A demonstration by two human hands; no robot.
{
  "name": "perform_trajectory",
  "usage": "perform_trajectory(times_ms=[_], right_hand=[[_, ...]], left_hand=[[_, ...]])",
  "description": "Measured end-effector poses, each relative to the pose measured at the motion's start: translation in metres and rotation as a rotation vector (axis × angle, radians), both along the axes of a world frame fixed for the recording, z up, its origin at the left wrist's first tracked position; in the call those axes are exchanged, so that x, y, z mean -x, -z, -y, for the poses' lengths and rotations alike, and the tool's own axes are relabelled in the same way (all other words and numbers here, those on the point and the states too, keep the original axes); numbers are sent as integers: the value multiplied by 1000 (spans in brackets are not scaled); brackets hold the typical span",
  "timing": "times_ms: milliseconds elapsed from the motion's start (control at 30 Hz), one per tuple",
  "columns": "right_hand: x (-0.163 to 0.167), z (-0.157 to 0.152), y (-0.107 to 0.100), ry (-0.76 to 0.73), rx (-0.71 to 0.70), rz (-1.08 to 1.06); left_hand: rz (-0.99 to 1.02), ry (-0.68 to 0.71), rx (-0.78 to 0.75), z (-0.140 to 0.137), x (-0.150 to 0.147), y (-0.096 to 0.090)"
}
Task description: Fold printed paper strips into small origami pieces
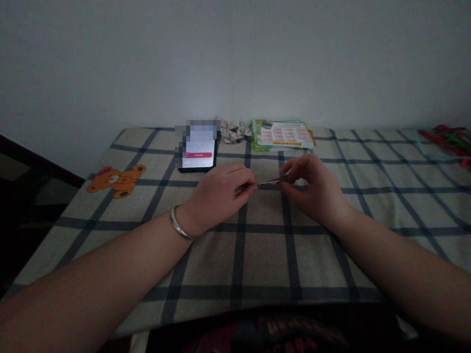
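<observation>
A thin folded paper strip [270,182], seen almost edge-on, spans the gap between my two hands just above the checked cloth. My left hand [224,191], with a silver bangle [179,224] at the wrist, pinches one end between thumb and fingers. The other end is gripped by the thumb and fingertips of my right hand [312,189]. Both hands are closed, and the fingers cover much of the strip. Beyond them lie small folded paper pieces [235,132] and a stack of printed paper sheets [285,135].
A phone [198,152] with its screen lit lies behind my left hand. An orange bear figure [117,180] is on the table [294,264] at the left. At the far right are red and green items [449,139]. A white wall [235,59] rises behind the table.
</observation>
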State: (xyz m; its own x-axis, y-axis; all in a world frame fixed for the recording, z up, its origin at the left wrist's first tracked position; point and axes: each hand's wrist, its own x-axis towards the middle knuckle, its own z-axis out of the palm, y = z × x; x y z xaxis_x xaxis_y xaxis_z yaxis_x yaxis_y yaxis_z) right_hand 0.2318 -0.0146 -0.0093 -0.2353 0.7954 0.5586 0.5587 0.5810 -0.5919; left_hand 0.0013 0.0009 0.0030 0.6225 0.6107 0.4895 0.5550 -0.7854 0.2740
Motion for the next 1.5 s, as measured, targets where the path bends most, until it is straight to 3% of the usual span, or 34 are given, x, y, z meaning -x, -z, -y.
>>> perform_trajectory(times_ms=[200,367,667,1500], right_hand=[[-6,2,-11,-5,-235,206],[-6,5,-16,38,-342,253],[-5,5,-16,33,-334,270],[-4,5,-16,55,-340,321]], left_hand=[[-18,12,-83,2,1,-2],[-72,-5,-182,3,3,-3],[-146,0,-360,2,4,-2],[-100,24,-366,3,4,-3]])
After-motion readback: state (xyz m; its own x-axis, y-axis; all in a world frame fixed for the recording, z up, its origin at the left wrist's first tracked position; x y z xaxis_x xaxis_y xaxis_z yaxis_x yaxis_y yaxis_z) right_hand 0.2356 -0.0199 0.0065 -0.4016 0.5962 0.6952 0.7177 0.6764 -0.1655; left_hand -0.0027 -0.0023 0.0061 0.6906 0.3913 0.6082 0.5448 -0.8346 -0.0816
